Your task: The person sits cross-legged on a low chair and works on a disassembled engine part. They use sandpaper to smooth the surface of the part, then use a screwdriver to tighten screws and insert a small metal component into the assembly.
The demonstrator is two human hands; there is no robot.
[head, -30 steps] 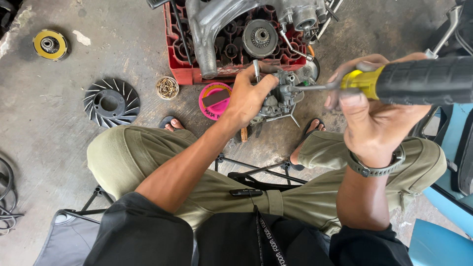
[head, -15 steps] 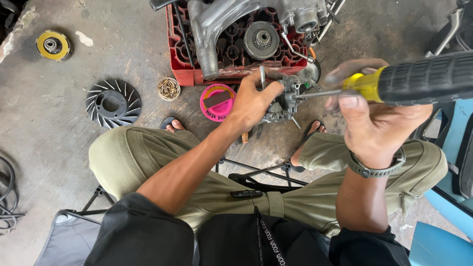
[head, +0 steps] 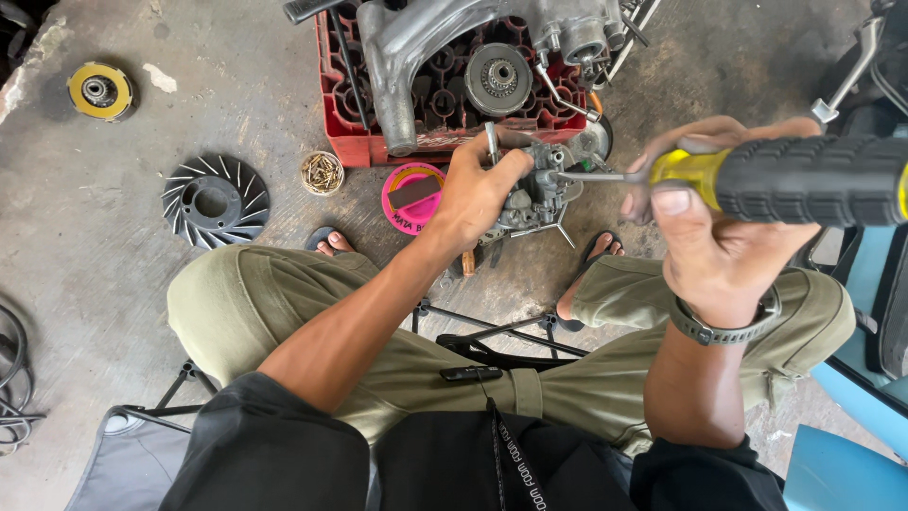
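The left hand (head: 478, 194) is closed around a small grey metal engine part (head: 535, 194), which looks like a carburetor, and it holds this part in the air above the concrete floor (head: 113, 284), between the knees of the seated person. A thin metal pin stands up from the part just above the fingers of this hand. The right hand (head: 719, 232) is closed around a screwdriver (head: 757, 175) with a yellow and black handle; the handle lies across the palm and goes out to the right side of the view. The thin shaft of the screwdriver points to the left, and its tip touches the engine part on the side that faces the right hand. On the wrist of the right hand is a grey watch (head: 724, 329). Just beyond the left hand stands a red plastic crate (head: 342, 114), and a big grey engine block (head: 416, 38) lies on top of it. Near the left hand, on the floor at its outer side, there is a round pink lid (head: 412, 194) and next to it a small round tin with screws (head: 322, 172). Farther to that side lies a dark fan wheel (head: 215, 201), and well apart from it a yellow disc (head: 99, 91).
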